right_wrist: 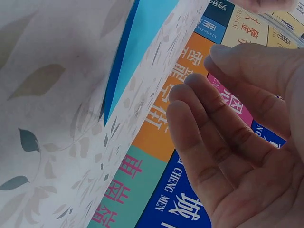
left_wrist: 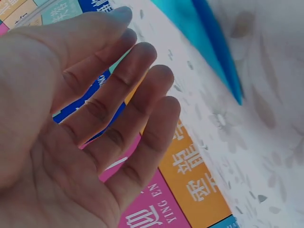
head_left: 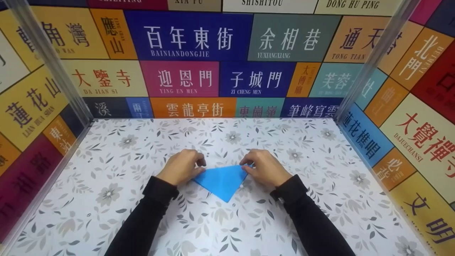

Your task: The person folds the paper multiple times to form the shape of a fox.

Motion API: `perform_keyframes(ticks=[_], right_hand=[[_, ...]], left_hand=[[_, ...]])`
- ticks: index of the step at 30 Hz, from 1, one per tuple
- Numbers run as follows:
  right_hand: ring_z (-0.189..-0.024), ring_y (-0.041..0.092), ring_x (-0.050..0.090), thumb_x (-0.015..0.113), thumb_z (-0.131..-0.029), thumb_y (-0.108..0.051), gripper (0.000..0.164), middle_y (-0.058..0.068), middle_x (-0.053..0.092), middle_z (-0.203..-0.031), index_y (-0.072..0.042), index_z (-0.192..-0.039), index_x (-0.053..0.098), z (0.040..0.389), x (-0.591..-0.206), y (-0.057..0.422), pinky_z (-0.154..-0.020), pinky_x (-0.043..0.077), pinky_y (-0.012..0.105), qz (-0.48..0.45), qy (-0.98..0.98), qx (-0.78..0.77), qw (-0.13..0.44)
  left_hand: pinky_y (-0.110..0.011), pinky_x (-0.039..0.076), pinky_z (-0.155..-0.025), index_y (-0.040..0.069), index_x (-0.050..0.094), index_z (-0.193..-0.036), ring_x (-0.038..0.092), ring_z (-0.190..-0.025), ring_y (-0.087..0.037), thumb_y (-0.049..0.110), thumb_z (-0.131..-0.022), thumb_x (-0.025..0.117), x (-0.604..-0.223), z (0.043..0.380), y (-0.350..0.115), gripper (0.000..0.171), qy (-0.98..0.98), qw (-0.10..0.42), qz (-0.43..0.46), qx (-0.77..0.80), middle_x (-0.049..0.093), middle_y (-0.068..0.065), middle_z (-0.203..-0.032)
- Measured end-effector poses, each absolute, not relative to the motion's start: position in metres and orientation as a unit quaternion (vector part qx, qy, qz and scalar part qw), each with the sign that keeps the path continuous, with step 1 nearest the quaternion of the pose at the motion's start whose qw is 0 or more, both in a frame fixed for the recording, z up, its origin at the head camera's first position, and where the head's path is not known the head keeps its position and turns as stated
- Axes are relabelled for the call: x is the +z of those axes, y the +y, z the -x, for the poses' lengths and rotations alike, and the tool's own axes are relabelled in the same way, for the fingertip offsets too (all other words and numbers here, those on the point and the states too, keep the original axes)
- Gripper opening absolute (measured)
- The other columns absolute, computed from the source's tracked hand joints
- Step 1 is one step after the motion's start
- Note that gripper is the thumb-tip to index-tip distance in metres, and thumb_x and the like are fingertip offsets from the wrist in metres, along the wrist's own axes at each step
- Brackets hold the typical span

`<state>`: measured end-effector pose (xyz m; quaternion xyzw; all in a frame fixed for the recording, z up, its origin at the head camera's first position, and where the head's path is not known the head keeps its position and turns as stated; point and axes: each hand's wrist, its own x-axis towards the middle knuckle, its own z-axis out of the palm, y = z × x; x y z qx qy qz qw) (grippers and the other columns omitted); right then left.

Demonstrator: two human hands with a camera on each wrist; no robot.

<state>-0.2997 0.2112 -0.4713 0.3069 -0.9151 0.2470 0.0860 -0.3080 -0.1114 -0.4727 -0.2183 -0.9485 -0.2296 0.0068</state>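
A blue sheet of paper (head_left: 223, 180), folded to a triangle, lies on the table with one corner pointing toward me. Its darker folded side shows as a narrow strip in the left wrist view, beside the lighter face of the paper (left_wrist: 178, 19). My left hand (head_left: 183, 165) is at the left corner, overlapping it in the head view; the wrist view shows loosely bent fingers (left_wrist: 159, 123) apart from the sheet. By the right corner is my right hand (head_left: 266, 167), its fingers (right_wrist: 185, 128) relaxed and clear of the paper (right_wrist: 137, 52).
The table (head_left: 199, 227) has a white cover printed with grey flowers and leaves. Colourful panels with place names (head_left: 188, 35) stand behind it and on both sides. Clear corner strips (head_left: 76, 92) run up where the panels meet.
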Motion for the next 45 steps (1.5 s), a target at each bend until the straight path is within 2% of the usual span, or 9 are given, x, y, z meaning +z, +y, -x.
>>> perform_keyframes(ticks=[7,16,25,31,40,45], right_hand=[[-0.098,0.031,0.083,0.087,-0.101,-0.007,0.011,0.013,0.085,-0.103,-0.005,-0.111,0.089,0.296,-0.470,0.209,-0.090,0.071,0.045,-0.313,-0.913,0.248,0.084],[-0.101,0.029,0.083,0.087,-0.101,-0.006,0.012,0.012,0.086,-0.106,-0.005,-0.114,0.089,0.291,-0.468,0.206,-0.093,0.071,0.045,-0.314,-0.913,0.251,0.074],[-0.102,0.032,0.084,0.087,-0.102,-0.006,0.012,0.015,0.085,-0.107,-0.004,-0.114,0.089,0.283,-0.466,0.202,-0.092,0.072,0.045,-0.331,-0.907,0.250,0.075],[-0.103,0.030,0.083,0.086,-0.103,-0.007,0.011,0.012,0.085,-0.109,-0.005,-0.114,0.089,0.279,-0.468,0.196,-0.093,0.071,0.044,-0.331,-0.909,0.248,0.059],[-0.104,0.026,0.082,0.086,-0.104,-0.011,0.012,0.013,0.084,-0.110,-0.006,-0.115,0.089,0.273,-0.473,0.184,-0.093,0.070,0.044,-0.345,-0.905,0.247,0.038],[-0.102,0.027,0.082,0.087,-0.104,-0.010,0.012,0.013,0.084,-0.110,-0.006,-0.115,0.089,0.268,-0.475,0.178,-0.091,0.070,0.044,-0.354,-0.900,0.250,0.036]], left_hand=[[-0.050,0.068,-0.093,0.014,0.087,-0.107,0.081,-0.101,-0.029,0.019,-0.098,0.095,-0.475,0.292,-0.115,0.012,-0.943,0.030,0.243,-0.226,0.085,-0.007,-0.108],[-0.048,0.071,-0.092,0.010,0.088,-0.113,0.083,-0.103,-0.031,0.016,-0.099,0.093,-0.486,0.275,-0.108,0.016,-0.922,0.064,0.319,-0.212,0.085,-0.008,-0.111],[-0.048,0.071,-0.095,0.013,0.089,-0.118,0.081,-0.110,-0.030,0.019,-0.101,0.091,-0.496,0.273,-0.100,0.018,-0.921,0.044,0.331,-0.202,0.084,-0.005,-0.116],[-0.049,0.070,-0.096,0.015,0.090,-0.121,0.081,-0.112,-0.030,0.018,-0.101,0.092,-0.500,0.273,-0.097,0.020,-0.920,0.027,0.340,-0.191,0.083,-0.006,-0.121],[-0.049,0.070,-0.099,0.016,0.092,-0.119,0.081,-0.115,-0.030,0.019,-0.101,0.092,-0.504,0.275,-0.098,0.018,-0.922,0.019,0.333,-0.198,0.083,-0.006,-0.123],[-0.051,0.070,-0.098,0.016,0.092,-0.117,0.082,-0.114,-0.031,0.018,-0.099,0.092,-0.506,0.277,-0.099,0.017,-0.918,0.031,0.338,-0.205,0.083,-0.006,-0.121]])
